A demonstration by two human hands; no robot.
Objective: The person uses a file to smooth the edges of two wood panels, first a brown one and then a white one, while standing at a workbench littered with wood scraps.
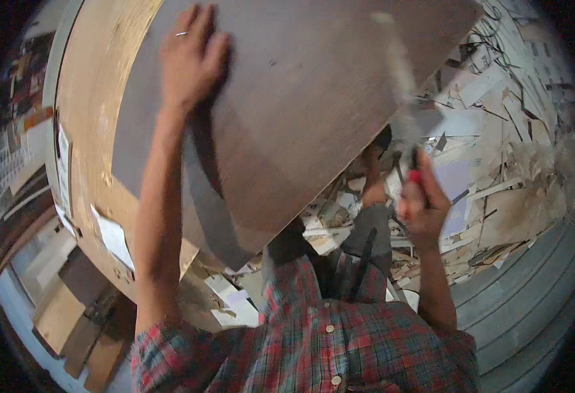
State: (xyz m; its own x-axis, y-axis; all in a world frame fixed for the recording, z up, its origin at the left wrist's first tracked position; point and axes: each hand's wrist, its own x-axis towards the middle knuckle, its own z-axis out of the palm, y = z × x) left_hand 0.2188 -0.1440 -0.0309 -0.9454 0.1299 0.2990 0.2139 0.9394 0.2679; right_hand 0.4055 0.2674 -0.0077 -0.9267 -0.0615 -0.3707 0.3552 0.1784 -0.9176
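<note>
A large dark brown sheet [300,85] with a straight edge lies across the work table. My left hand [192,62] rests on the sheet near its far left part, fingers stretched out, a ring on one finger. Beneath my left forearm a narrow dark grey strip [212,209] runs along the sheet toward its near corner. My right hand [425,203] is closed around the red handle of a long, pale tool [400,72]. Motion smears this tool, so its exact kind is unclear; its shaft points away from me, across the sheet's right edge.
A light wooden tabletop [88,118] shows left of the sheet, with a white paper [112,236] at its edge. Scraps and offcuts [490,177] litter the floor to the right. Grey ridged panelling [529,308] is at the lower right. Boards [58,314] stand at the lower left.
</note>
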